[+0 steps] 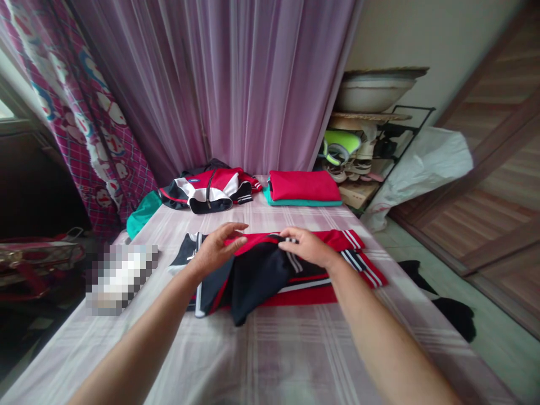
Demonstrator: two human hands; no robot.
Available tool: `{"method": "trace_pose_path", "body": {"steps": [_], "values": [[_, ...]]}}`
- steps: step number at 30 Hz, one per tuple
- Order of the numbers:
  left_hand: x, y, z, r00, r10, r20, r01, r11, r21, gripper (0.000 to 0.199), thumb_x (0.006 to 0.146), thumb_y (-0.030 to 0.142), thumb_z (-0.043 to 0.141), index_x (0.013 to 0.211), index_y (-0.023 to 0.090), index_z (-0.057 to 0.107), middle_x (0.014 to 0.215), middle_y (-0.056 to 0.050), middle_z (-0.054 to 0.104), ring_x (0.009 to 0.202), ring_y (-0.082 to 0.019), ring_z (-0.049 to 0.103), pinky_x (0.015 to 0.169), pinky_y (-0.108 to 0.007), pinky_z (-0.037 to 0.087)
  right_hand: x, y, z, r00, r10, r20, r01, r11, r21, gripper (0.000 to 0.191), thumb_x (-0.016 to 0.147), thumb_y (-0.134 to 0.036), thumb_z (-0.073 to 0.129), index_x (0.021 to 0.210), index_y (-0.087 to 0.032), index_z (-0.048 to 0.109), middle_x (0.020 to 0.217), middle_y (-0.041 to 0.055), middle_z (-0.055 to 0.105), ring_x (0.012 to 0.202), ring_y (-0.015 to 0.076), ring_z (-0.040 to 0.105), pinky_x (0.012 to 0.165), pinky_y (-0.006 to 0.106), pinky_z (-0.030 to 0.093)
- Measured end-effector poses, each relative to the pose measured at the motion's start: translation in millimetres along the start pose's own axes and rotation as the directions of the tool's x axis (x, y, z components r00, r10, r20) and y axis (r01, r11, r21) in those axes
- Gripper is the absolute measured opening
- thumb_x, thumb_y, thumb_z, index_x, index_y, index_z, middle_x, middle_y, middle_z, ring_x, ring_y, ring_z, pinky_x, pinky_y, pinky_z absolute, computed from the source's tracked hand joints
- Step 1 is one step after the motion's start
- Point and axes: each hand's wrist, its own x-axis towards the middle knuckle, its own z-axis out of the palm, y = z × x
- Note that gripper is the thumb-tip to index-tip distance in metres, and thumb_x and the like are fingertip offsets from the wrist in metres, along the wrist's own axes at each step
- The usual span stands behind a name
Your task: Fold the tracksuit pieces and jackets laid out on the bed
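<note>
A navy, red and white track jacket (pixel 261 275) lies partly folded across the middle of the bed, with striped cuffs toward the right. My left hand (pixel 219 247) is over its left part, thumb and fingers apart, and nothing shows between them. On the right, my right hand (pixel 310 247) has its thumb and fingers closed on a dark sleeve near its striped cuff. That sleeve is folded over the jacket's body, and its dark cloth hangs toward me in a point.
Farther back on the bed (pixel 270 360) lie another track jacket (pixel 211 188) and a folded red and green stack (pixel 306 185). A green cloth (pixel 143 216) and a blurred-out item (pixel 122 278) sit left. A shoe rack (pixel 363 163) and a white plastic bag (pixel 426 169) stand right.
</note>
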Motion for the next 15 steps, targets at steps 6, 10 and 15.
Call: {"method": "trace_pose_path", "body": {"steps": [6, 10, 15], "values": [[7, -66, -13.3, 0.969, -0.186, 0.164, 0.085, 0.87, 0.485, 0.055, 0.092, 0.06, 0.036, 0.117, 0.023, 0.068, 0.122, -0.01, 0.071, 0.116, -0.029, 0.063, 0.103, -0.044, 0.043, -37, 43, -116, 0.885, 0.23, -0.404, -0.304, 0.944, -0.128, 0.043, 0.064, -0.044, 0.075, 0.1, -0.021, 0.068, 0.086, 0.0017, 0.07, 0.079, 0.0195, 0.064, 0.07, 0.029, 0.05], [8, -92, -10.1, 0.948, -0.206, 0.241, 0.014, 0.787, 0.616, 0.05, 0.092, 0.058, 0.038, 0.116, 0.025, 0.068, 0.119, -0.008, 0.073, 0.116, -0.028, 0.063, 0.104, -0.044, 0.038, -50, 94, -131, 0.82, 0.277, -0.501, -0.423, 0.883, -0.204, 0.035, 0.069, -0.037, 0.069, 0.1, -0.02, 0.066, 0.084, 0.0042, 0.071, 0.076, 0.021, 0.066, 0.07, 0.031, 0.052], [13, -93, -18.0, 0.929, -0.228, 0.291, -0.027, 0.743, 0.669, 0.042, 0.086, 0.055, 0.048, 0.103, 0.023, 0.07, 0.11, -0.009, 0.074, 0.107, -0.029, 0.065, 0.101, -0.045, 0.039, -52, 116, -126, 0.764, 0.16, -0.625, -0.463, 0.811, -0.358, 0.038, 0.074, -0.033, 0.063, 0.109, -0.02, 0.067, 0.099, 0.0088, 0.072, 0.087, 0.0243, 0.067, 0.08, 0.037, 0.053]]}}
